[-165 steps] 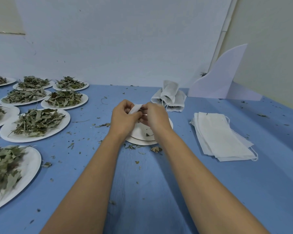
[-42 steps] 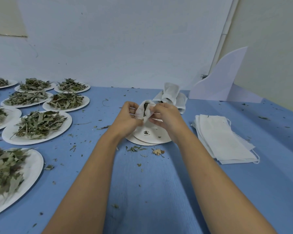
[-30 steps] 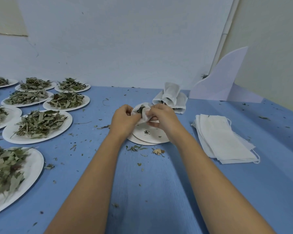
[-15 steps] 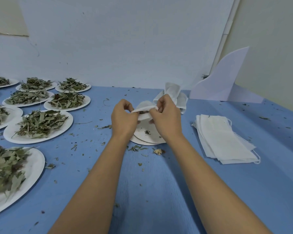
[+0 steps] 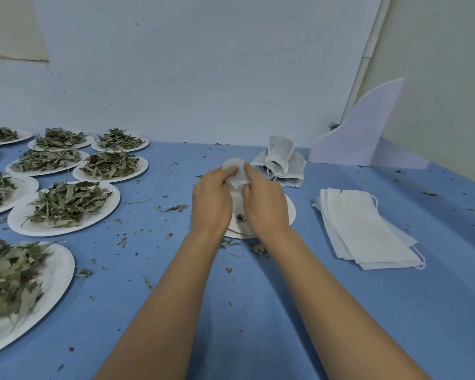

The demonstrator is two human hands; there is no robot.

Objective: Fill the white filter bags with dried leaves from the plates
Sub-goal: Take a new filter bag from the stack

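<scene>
— Where do we have the filter bag [image 5: 235, 174]?

— Up between both our hands, over the paper plate [image 5: 290, 213] in the middle of the blue desk [image 5: 258, 311]. Our left hand [image 5: 211, 198] has its fingers curled round the bag's left side. Our right hand [image 5: 263, 204] pinches the right side with thumb and fingers.

— Can we see how full it is?

— No, our fingers cover most of it and only the crumpled white top shows. The plate below holds just a few dark crumbs.

— And the rest of our supplies?

— The plates of dried leaves [image 5: 52, 231] sit in rows on the left of the desk, well apart from our hands. The stack of flat filter bags [image 5: 365, 231] lies to the right, strings trailing at its edge. The filled bags [image 5: 279, 160] are heaped just beyond our right hand, near the wall.

— Anything else?

— Leaf crumbs [image 5: 176, 208] are scattered over the desk, and a white board [image 5: 365, 138] leans in the far right corner.
</scene>
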